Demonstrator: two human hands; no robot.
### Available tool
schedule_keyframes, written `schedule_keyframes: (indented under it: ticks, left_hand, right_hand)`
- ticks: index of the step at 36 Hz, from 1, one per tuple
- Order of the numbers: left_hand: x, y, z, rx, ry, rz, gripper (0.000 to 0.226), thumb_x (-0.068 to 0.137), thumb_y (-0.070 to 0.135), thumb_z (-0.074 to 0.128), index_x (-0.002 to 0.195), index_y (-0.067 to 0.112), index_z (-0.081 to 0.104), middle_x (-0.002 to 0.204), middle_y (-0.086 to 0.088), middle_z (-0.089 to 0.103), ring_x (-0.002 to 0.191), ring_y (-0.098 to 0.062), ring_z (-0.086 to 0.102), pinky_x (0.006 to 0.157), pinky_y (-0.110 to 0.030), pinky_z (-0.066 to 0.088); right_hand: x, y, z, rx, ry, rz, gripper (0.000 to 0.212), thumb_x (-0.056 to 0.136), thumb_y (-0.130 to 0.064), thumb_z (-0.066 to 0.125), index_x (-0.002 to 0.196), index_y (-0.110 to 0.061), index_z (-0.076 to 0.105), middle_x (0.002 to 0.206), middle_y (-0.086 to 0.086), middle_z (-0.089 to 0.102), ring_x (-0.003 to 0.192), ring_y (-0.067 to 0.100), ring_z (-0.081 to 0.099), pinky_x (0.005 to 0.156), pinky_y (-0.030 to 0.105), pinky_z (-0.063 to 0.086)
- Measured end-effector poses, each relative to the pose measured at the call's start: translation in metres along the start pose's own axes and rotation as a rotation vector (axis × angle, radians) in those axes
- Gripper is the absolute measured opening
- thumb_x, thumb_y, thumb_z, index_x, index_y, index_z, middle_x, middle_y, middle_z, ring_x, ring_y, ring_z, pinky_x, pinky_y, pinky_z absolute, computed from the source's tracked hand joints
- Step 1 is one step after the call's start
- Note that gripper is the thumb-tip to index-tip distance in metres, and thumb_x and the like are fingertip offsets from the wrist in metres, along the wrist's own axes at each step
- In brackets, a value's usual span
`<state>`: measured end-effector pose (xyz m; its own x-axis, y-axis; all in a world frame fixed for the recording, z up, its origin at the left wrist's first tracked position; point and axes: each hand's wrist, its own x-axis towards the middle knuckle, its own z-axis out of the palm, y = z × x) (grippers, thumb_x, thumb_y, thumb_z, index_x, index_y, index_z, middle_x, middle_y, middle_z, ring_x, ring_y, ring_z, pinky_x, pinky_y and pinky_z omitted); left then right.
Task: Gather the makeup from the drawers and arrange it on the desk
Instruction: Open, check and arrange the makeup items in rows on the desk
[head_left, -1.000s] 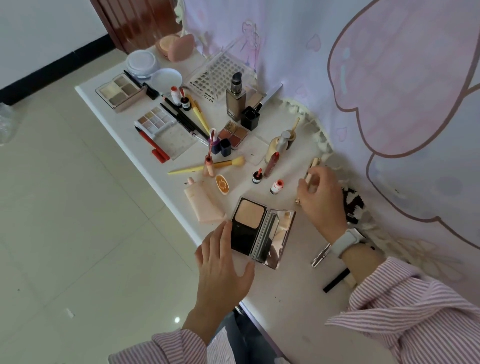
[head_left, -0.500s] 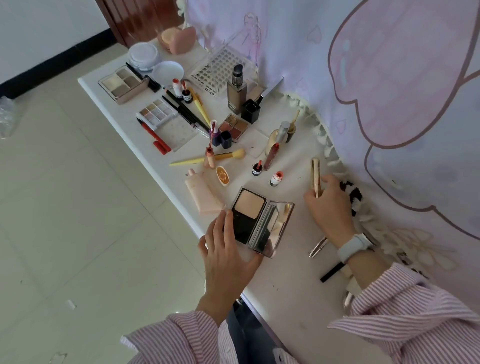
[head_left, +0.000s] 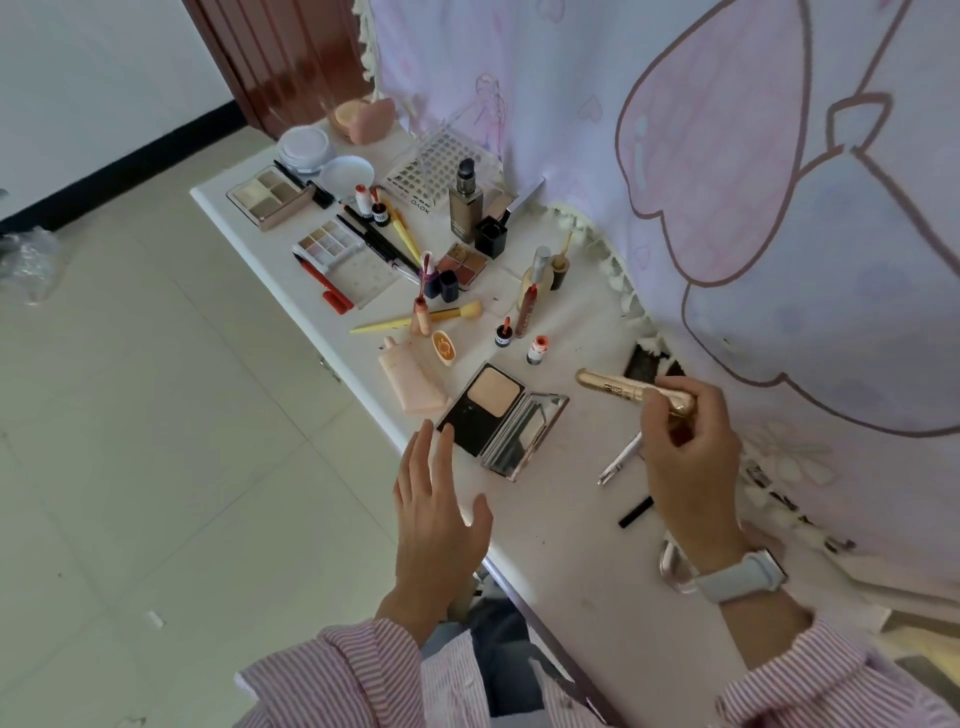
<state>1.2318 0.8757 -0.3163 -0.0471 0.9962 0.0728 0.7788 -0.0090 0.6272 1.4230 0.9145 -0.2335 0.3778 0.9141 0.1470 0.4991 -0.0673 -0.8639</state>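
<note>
While your right hand (head_left: 685, 447) pinches a gold mascara tube (head_left: 631, 393), fingers clamped on its far end, the tube hangs nearly level above the white desk (head_left: 566, 525), w/ dark lettering on its barrel too blurred to read. Your left hand (head_left: 436, 514) is spread flat, fingers apart, holding nothing, fingertips just beside the open powder compact (head_left: 501, 418) at the desk's near edge. Only legible writing: "XOYO" on the clear gridded organizer (head_left: 436, 169) at the back, next to a foundation bottle (head_left: 466, 205). Other makeup is scattered btwn.

Gold makeup tube (head_left: 631, 391) held level above the cluttered white desk (head_left: 566, 525).
</note>
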Motion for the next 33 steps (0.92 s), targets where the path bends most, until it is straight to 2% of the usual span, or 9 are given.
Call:
schedule_keyframes:
  ticks: [7, 10, 12, 14, 19, 22, 25, 29, 33]
  left_hand:
    - [-0.007, 0.036, -0.048, 0.021, 0.005, 0.266, 0.052, 0.086, 0.046, 0.045, 0.13, 0.018, 0.042, 0.131, -0.005, 0.053, 0.124, -0.019, 0.041, 0.104, -0.041, 0.034]
    - [-0.013, 0.049, -0.074, -0.042, 0.008, 0.316, 0.03, 0.086, 0.044, 0.043, 0.105, 0.023, 0.051, 0.089, 0.006, 0.066, 0.076, -0.007, 0.056, 0.065, -0.023, 0.052]
    - [-0.02, 0.051, -0.094, -0.062, -0.028, 0.327, 0.028, 0.088, 0.048, 0.04, 0.088, 0.021, 0.049, 0.064, 0.01, 0.057, 0.048, -0.004, 0.043, 0.044, -0.006, 0.029]
    - [-0.031, 0.05, -0.112, -0.063, -0.097, 0.328, 0.044, 0.091, 0.061, 0.028, 0.076, 0.022, 0.042, 0.05, 0.01, 0.043, 0.039, -0.007, 0.033, 0.036, -0.012, 0.018]
    - [-0.049, 0.04, -0.154, -0.17, -0.399, 0.28, 0.034, 0.09, 0.049, 0.043, 0.064, 0.029, 0.031, 0.052, 0.007, 0.037, 0.046, -0.011, 0.034, 0.048, -0.02, 0.029]
    - [-0.056, 0.034, -0.172, -0.073, -0.414, 0.339, 0.03, 0.089, 0.05, 0.049, 0.072, 0.03, 0.033, 0.052, 0.008, 0.04, 0.048, -0.01, 0.039, 0.048, -0.019, 0.028]
    - [-0.063, 0.038, -0.181, -0.039, -0.37, 0.405, 0.029, 0.088, 0.053, 0.049, 0.089, 0.028, 0.035, 0.052, 0.011, 0.043, 0.049, -0.008, 0.042, 0.048, -0.014, 0.029]
    - [-0.067, 0.047, -0.189, -0.051, -0.307, 0.397, 0.026, 0.09, 0.05, 0.046, 0.083, 0.027, 0.036, 0.054, 0.008, 0.04, 0.052, -0.012, 0.039, 0.05, -0.017, 0.028]
    - [-0.069, 0.048, -0.195, -0.038, -0.24, 0.397, 0.023, 0.088, 0.049, 0.051, 0.079, 0.028, 0.047, 0.059, 0.011, 0.045, 0.056, -0.01, 0.042, 0.051, -0.014, 0.029]
  right_hand:
    - [-0.042, -0.056, 0.007, 0.238, -0.223, 0.124, 0.017, 0.091, -0.016, 0.056, 0.074, -0.015, 0.054, 0.047, -0.013, 0.047, 0.043, 0.003, 0.037, 0.045, 0.013, 0.033]
    - [-0.066, -0.076, 0.015, 0.334, -0.255, 0.237, 0.02, 0.092, -0.018, 0.053, 0.078, -0.003, 0.054, 0.045, -0.01, 0.041, 0.043, 0.006, 0.033, 0.046, 0.02, 0.031]
    - [-0.08, -0.092, 0.014, 0.337, -0.24, 0.236, 0.023, 0.093, -0.018, 0.051, 0.079, -0.001, 0.054, 0.044, -0.01, 0.04, 0.043, 0.005, 0.032, 0.046, 0.019, 0.031]
    - [-0.094, -0.108, 0.011, 0.285, -0.265, 0.161, 0.024, 0.094, -0.019, 0.049, 0.08, 0.0, 0.054, 0.045, -0.012, 0.042, 0.042, 0.003, 0.035, 0.046, 0.014, 0.032]
    - [-0.125, -0.125, -0.005, 0.271, -0.46, 0.041, 0.017, 0.096, -0.011, 0.045, 0.086, -0.003, 0.056, 0.051, -0.012, 0.047, 0.046, 0.002, 0.038, 0.048, 0.011, 0.032]
    - [-0.13, -0.128, -0.018, 0.22, -0.59, 0.001, 0.021, 0.096, -0.012, 0.045, 0.082, -0.006, 0.058, 0.05, -0.009, 0.049, 0.044, 0.002, 0.038, 0.048, 0.014, 0.032]
    - [-0.133, -0.136, -0.022, 0.021, -0.49, -0.033, 0.031, 0.096, -0.025, 0.044, 0.072, -0.01, 0.056, 0.049, -0.013, 0.051, 0.044, 0.004, 0.041, 0.051, 0.018, 0.032]
    - [-0.136, -0.145, -0.03, -0.059, -0.468, -0.255, 0.016, 0.097, -0.021, 0.04, 0.106, -0.026, 0.052, 0.07, 0.001, 0.055, 0.053, 0.009, 0.045, 0.051, 0.018, 0.036]
    - [-0.129, -0.148, -0.044, -0.032, -0.674, -0.152, 0.04, 0.095, -0.018, 0.045, 0.128, -0.039, 0.04, 0.098, -0.008, 0.053, 0.073, 0.003, 0.052, 0.06, 0.01, 0.04]
